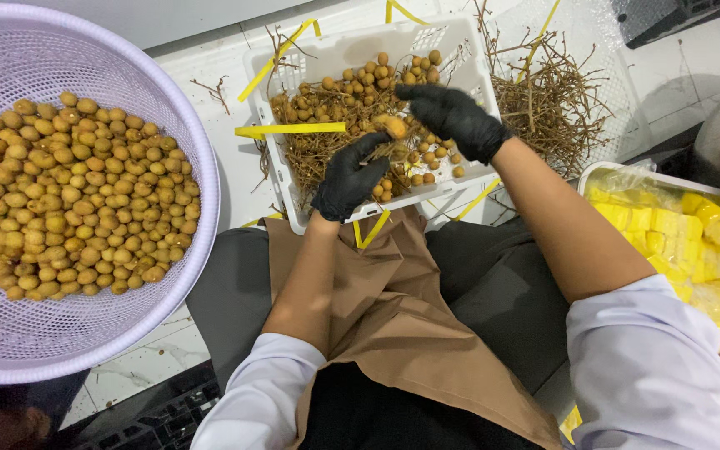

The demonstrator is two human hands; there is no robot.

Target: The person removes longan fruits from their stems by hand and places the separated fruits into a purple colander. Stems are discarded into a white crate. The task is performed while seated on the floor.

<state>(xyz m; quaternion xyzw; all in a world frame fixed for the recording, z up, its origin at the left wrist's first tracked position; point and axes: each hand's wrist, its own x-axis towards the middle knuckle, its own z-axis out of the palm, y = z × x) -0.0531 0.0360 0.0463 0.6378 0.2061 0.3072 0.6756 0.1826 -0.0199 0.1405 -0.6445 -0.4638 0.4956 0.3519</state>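
Head view is showing the left hand [348,179] gripping a twiggy fruit bunch [318,150] over the white crate [460,50] while the right hand [453,117] is pinching one brown fruit [393,127], best twisted off cleanly without crushing.

A crate [302,218] of longan bunches [352,104] sat at top centre of the frame, just beyond my lap. My left hand [349,177] and right hand [453,119] met over it, with one fruit [392,126] between them. A basket [10,333] of loose longans [72,196] filled the left side. Bare twigs [547,104] lay right of the crate, a tray [714,187] at the right edge.
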